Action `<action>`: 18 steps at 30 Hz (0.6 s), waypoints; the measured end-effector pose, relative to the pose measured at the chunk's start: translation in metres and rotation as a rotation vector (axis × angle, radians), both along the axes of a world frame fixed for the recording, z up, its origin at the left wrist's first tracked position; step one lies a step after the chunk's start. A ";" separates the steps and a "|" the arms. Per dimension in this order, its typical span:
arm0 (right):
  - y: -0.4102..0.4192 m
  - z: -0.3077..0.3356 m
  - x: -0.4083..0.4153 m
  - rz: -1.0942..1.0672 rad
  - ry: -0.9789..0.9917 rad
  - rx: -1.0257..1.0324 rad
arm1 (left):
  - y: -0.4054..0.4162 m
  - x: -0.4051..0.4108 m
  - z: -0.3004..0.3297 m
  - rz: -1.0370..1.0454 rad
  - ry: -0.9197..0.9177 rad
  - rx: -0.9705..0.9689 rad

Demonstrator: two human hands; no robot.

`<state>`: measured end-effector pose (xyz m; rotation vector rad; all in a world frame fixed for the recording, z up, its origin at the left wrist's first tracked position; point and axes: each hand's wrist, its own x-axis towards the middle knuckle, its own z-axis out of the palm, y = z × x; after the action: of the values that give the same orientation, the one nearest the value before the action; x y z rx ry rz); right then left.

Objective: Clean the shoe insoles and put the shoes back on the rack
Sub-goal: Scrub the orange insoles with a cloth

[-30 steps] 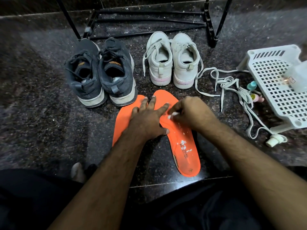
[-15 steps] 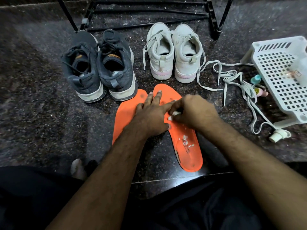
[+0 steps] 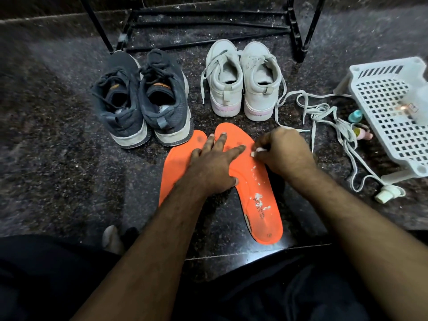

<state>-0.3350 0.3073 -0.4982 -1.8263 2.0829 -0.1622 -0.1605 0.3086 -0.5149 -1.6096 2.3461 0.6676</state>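
Head view: left hand (image 3: pixel 212 167) flat on smooth orange insole (image 3: pixel 259 193); white crumbs.

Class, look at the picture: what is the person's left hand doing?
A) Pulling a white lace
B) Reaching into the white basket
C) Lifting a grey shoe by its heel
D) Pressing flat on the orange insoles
D: the left hand lies with straight, spread fingers across the two orange insoles, holding them down on the floor, while the right hand pinches a small white piece against one.
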 end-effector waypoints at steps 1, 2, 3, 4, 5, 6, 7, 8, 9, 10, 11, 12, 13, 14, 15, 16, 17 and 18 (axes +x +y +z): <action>0.006 0.000 0.006 0.046 -0.013 0.030 | 0.000 0.000 -0.001 0.001 0.004 -0.002; 0.015 -0.001 0.014 0.108 -0.018 0.061 | 0.000 0.000 -0.001 0.004 0.010 -0.005; 0.024 -0.003 0.021 0.165 -0.007 0.084 | -0.001 0.000 -0.002 0.009 0.016 -0.006; 0.028 -0.005 0.025 0.195 0.008 0.079 | -0.001 0.000 -0.003 0.010 0.019 -0.003; 0.027 -0.005 0.025 0.186 0.030 0.063 | -0.001 0.000 -0.004 0.009 0.016 0.000; 0.021 -0.004 0.021 0.148 0.043 0.049 | -0.001 0.000 -0.004 0.006 0.009 -0.001; 0.012 -0.003 0.015 0.095 0.044 0.041 | 0.000 0.000 -0.004 0.002 -0.001 -0.009; 0.004 0.000 0.009 0.044 0.038 0.027 | -0.001 0.000 -0.003 -0.002 -0.011 -0.019; -0.001 0.002 0.004 0.006 0.018 0.014 | -0.001 0.000 -0.003 -0.005 -0.019 -0.027; -0.001 0.001 0.002 0.000 -0.008 0.004 | 0.000 0.000 -0.002 -0.007 -0.025 -0.030; 0.003 0.001 0.004 0.022 -0.028 0.022 | -0.001 0.000 -0.002 -0.007 -0.027 -0.031; 0.010 0.000 0.010 0.067 -0.039 0.055 | 0.000 0.000 -0.003 -0.006 -0.023 -0.031; 0.020 -0.001 0.018 0.121 -0.040 0.095 | 0.000 0.000 -0.004 -0.004 -0.016 -0.032; 0.028 -0.002 0.024 0.163 -0.036 0.116 | 0.000 0.000 -0.004 -0.003 -0.009 -0.032; 0.029 -0.003 0.025 0.178 -0.029 0.110 | -0.001 0.000 -0.004 -0.002 -0.005 -0.030; 0.024 -0.003 0.022 0.156 -0.016 0.087 | -0.001 0.000 -0.004 -0.001 -0.005 -0.024; 0.017 -0.002 0.016 0.107 -0.009 0.069 | 0.000 0.000 -0.004 0.001 -0.009 -0.021; 0.008 0.000 0.010 0.048 -0.010 0.045 | -0.001 0.000 -0.003 0.002 -0.013 -0.022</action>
<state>-0.3250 0.3153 -0.4978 -1.8434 2.0176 -0.1114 -0.1602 0.3078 -0.5175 -1.6211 2.3508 0.6317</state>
